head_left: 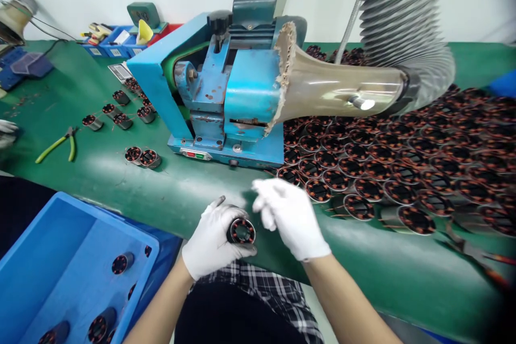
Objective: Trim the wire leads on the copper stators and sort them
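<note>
Green covers the bench [181, 185], and a blue machine [250, 86] sits near its far side, with rows of wire-filled cans [368, 188] to the right. Near the front edge, the left hand [212, 242] holds a short round can [242, 221], its fingers and thumb wrapped around the outside and its open end facing up. The right hand [288, 217] is just beside it, not touching, with its fingers loosely bent; it is blurry, so I cannot tell if it pinches anything. The can looks hard and stiff, and maybe a bit heavy for its size. Its smooth side could slip in a cloth glove. The orange wire and black bits inside look easier to hurt, so the best place to hold is around the metal side.
</note>
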`<action>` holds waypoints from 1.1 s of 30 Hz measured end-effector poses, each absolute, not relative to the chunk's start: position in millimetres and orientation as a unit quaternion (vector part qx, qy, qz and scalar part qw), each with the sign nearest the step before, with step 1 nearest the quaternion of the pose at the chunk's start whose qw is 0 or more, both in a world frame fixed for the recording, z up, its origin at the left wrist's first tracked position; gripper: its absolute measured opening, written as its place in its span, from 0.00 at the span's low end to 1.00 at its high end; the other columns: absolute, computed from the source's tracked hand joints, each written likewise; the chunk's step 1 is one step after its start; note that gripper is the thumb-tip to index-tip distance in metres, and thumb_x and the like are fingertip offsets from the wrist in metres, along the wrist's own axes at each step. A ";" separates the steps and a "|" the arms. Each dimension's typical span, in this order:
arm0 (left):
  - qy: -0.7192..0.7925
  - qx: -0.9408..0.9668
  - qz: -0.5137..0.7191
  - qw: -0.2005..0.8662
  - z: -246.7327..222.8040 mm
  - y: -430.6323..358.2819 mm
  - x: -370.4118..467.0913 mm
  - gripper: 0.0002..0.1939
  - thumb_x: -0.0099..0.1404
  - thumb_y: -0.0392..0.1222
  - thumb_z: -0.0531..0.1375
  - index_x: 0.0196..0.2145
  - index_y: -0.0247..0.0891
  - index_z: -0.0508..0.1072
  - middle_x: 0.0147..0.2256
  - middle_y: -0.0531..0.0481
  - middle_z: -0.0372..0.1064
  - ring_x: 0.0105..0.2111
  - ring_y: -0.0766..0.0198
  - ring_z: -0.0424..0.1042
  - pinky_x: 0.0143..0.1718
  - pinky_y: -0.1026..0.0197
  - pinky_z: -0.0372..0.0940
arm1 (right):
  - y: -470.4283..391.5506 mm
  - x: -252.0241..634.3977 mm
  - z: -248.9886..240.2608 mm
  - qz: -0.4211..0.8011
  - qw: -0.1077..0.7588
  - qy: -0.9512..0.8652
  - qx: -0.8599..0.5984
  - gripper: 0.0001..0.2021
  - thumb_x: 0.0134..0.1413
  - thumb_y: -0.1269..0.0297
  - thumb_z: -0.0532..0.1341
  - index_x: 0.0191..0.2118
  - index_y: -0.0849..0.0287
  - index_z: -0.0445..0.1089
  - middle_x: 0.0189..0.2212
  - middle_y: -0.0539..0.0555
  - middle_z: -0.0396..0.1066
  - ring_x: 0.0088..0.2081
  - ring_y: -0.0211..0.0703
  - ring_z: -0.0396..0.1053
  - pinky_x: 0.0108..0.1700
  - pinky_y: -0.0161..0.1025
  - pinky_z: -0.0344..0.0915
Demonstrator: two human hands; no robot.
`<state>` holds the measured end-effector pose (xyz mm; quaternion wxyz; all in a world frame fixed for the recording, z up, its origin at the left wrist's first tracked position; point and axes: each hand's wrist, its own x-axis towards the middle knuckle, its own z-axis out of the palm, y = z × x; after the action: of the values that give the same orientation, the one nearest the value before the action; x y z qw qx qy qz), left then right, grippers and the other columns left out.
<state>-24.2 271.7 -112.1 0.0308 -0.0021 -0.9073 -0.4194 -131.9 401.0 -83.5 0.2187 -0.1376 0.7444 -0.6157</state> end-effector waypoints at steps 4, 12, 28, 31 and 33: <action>-0.908 0.019 -0.417 0.033 -113.3 274.0 -21.4 0.22 0.45 0.43 0.68 0.37 0.41 0.64 0.37 0.54 0.69 0.42 0.60 0.67 0.59 0.49 0.45 | 418.8 -135.9 -77.4 -0.729 0.255 0.635 0.010 0.16 0.46 0.52 0.62 0.32 0.61 0.66 0.21 0.49 0.68 0.17 0.31 0.61 0.18 0.30 0.58; -0.894 0.033 -0.446 0.019 -107.2 275.4 -20.2 0.17 0.47 0.40 0.67 0.30 0.41 0.60 0.37 0.54 0.68 0.43 0.61 0.66 0.59 0.50 0.45 | 428.5 -102.5 -101.1 -0.747 0.393 0.536 -0.009 0.16 0.45 0.59 0.63 0.40 0.59 0.64 0.16 0.43 0.61 0.22 0.34 0.60 0.32 0.37 0.62; -0.898 0.055 -0.436 -0.003 -109.6 272.5 -18.0 0.18 0.45 0.40 0.67 0.31 0.41 0.62 0.37 0.53 0.69 0.46 0.58 0.65 0.57 0.49 0.49 | 423.2 -130.2 -108.1 -0.399 0.197 0.872 -0.203 0.11 0.55 0.59 0.53 0.38 0.58 0.69 0.22 0.50 0.71 0.25 0.41 0.68 0.31 0.37 0.63; -0.917 0.035 -0.398 -0.002 -111.1 270.3 -15.7 0.32 0.41 0.45 0.68 0.43 0.41 0.62 0.45 0.46 0.67 0.51 0.51 0.61 0.55 0.46 0.52 | 437.6 -122.4 -101.4 -0.401 0.078 0.876 -0.256 0.11 0.56 0.62 0.52 0.41 0.59 0.68 0.39 0.56 0.72 0.41 0.44 0.68 0.45 0.42 0.63; -0.931 -0.002 -0.364 0.013 -113.6 269.0 -15.0 0.39 0.39 0.47 0.69 0.49 0.40 0.59 0.49 0.42 0.64 0.54 0.48 0.57 0.55 0.44 0.51 | 445.8 -111.1 -97.9 -0.389 0.088 0.843 -0.361 0.13 0.55 0.64 0.54 0.46 0.58 0.65 0.46 0.57 0.68 0.48 0.45 0.64 0.52 0.44 0.60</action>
<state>-15.0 269.0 -113.6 0.0134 -0.0021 -0.9314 -0.3637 -111.1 445.8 -97.9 0.0877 -0.3605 0.8431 -0.3891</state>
